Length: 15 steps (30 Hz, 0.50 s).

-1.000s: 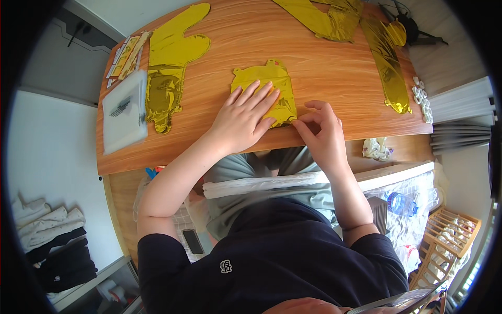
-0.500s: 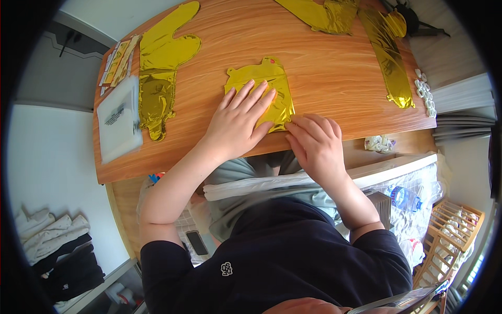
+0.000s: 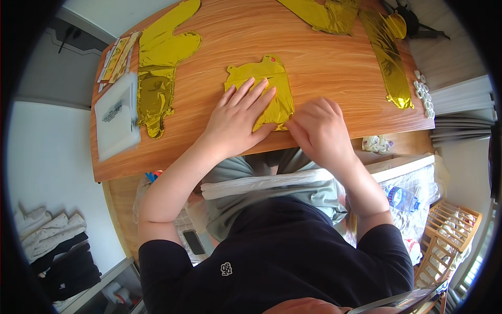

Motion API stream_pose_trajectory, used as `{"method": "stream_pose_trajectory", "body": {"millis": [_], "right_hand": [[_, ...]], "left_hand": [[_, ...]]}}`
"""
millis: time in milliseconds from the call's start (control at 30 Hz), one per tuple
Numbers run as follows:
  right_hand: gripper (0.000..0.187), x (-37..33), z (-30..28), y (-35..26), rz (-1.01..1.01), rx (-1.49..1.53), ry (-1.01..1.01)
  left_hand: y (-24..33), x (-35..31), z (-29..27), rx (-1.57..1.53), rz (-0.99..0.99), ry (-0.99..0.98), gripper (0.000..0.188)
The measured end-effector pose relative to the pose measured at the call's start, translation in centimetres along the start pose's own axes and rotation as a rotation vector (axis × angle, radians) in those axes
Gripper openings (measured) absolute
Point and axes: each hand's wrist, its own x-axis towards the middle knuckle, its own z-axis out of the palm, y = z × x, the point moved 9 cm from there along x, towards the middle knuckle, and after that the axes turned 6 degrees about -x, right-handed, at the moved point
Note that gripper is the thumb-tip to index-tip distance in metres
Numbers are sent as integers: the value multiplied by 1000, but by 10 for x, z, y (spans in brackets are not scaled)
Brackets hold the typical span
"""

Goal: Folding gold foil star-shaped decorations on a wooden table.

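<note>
A folded gold foil balloon point(image 3: 282, 94) lies flat on the wooden table point(image 3: 209, 63), close to its near edge. Small rounded tabs stick out at its far end, and a red spot shows on the far right one. My left hand point(image 3: 238, 118) rests palm down over its left half, fingers outstretched, pressing it to the table. At the near right corner, my right hand point(image 3: 321, 131) is closed, its thumb and curled fingers pinching the foil's edge. The fingertips partly hide that corner.
Flat gold foil balloons lie at the left point(image 3: 157, 63), far right point(image 3: 334, 18) and right point(image 3: 384, 57). A stack of clear plastic bags point(image 3: 117, 118) and some printed packets point(image 3: 117, 57) sit at the left edge. White rings point(image 3: 424, 94) line the right edge.
My right hand's fingers have curled in more tightly at the foil's near right corner, and its wrist has shifted slightly right. My left hand stays nearly in place on the balloon.
</note>
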Motion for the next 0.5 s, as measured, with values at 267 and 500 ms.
{"method": "stream_pose_trajectory", "body": {"millis": [267, 500], "right_hand": [[74, 55, 48, -19, -149, -10, 39], [89, 56, 52, -17, -129, 60, -12]], "left_hand": [[-17, -2, 12, -69, -27, -75, 77], [-68, -16, -14, -1107, -131, 83, 50]]}}
